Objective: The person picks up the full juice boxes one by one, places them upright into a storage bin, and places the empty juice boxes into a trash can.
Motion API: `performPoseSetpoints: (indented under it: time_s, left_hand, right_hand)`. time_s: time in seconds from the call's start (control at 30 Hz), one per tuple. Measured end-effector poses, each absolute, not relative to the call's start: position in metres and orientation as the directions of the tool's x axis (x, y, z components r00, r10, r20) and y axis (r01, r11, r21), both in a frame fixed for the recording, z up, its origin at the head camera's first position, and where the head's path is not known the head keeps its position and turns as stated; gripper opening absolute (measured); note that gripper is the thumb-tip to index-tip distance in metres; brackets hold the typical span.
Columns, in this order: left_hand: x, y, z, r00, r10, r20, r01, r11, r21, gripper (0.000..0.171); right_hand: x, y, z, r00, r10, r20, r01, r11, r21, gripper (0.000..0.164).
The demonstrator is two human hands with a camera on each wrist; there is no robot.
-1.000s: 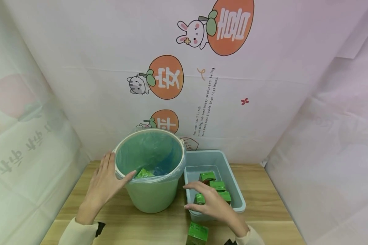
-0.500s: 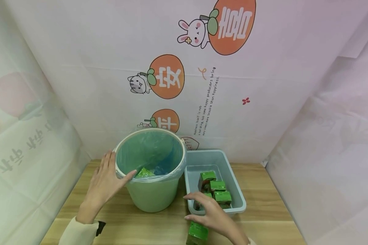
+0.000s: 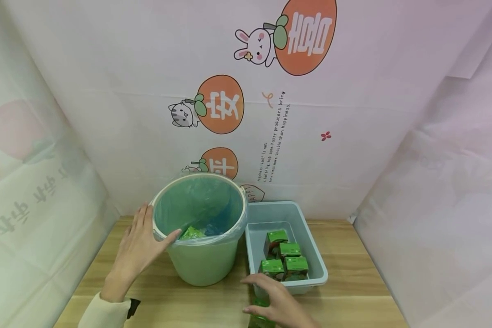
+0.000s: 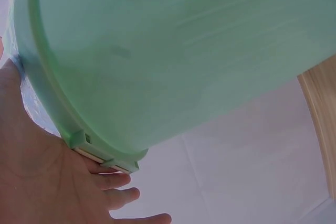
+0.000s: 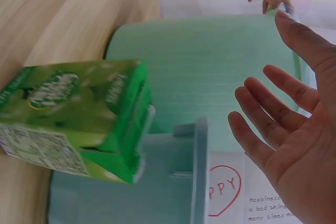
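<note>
My left hand (image 3: 137,248) rests at the left rim of a pale green bucket (image 3: 202,269), fingers straight, thumb stretched along the front rim. In the left wrist view its fingertips (image 4: 123,198) reach past the bucket's rim lug. A clear bag lines the bucket, and a bright green packet (image 3: 192,233) lies inside. My right hand (image 3: 276,300) hovers with spread fingers over a green printed carton (image 3: 260,319) on the table, partly hiding it. In the right wrist view the carton (image 5: 73,114) sits apart from the spread fingers, and nothing is in the hand.
A light blue plastic basin (image 3: 317,255) stands right of the bucket, with several green cartons (image 3: 295,268) near its front end. Behind is a white printed cloth wall (image 3: 352,173), and similar cloth hangs on both sides of the wooden table (image 3: 344,300).
My right hand has moved from over the basin's front towards me, over the carton on the table, uncovering the cartons in the basin. The left hand stays at the bucket's rim.
</note>
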State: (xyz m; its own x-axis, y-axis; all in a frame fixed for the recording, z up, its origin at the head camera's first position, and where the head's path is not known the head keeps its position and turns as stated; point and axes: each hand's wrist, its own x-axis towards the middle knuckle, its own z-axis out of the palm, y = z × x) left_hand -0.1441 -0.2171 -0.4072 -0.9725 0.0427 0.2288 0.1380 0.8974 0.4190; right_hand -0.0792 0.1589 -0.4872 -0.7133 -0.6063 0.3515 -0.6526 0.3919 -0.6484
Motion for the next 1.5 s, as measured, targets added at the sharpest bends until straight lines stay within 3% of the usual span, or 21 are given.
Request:
performPoseSetpoints:
  time_s: [0.43, 0.77, 1.1, 1.5]
  left_hand:
    - [-0.144, -0.218, -0.408, -0.972, 0.040, 0.231, 0.139, 0.893, 0.428, 0.118]
    - [-0.143, -0.218, -0.409, -0.975, 0.043, 0.219, 0.136, 0.893, 0.430, 0.117]
    - [-0.144, -0.217, -0.408, -0.973, 0.040, 0.228, 0.137, 0.892, 0.431, 0.116]
    - [-0.143, -0.218, -0.408, -0.971, 0.045, 0.236, 0.146, 0.889, 0.434, 0.116]
  right_hand:
    - [-0.068, 0.157, -0.510, -0.715, -0.674, 0.186, -0.547, 0.373, -0.750, 0.045]
    - [-0.068, 0.159, -0.543, -0.612, -0.736, 0.291, -0.673, 0.291, -0.680, 0.044]
    - [-0.066, 0.160, -0.553, -0.635, -0.690, 0.347, -0.687, 0.301, -0.661, 0.042]
    - [-0.069, 0.163, -0.559, -0.588, -0.685, 0.431, -0.761, 0.287, -0.582, 0.037]
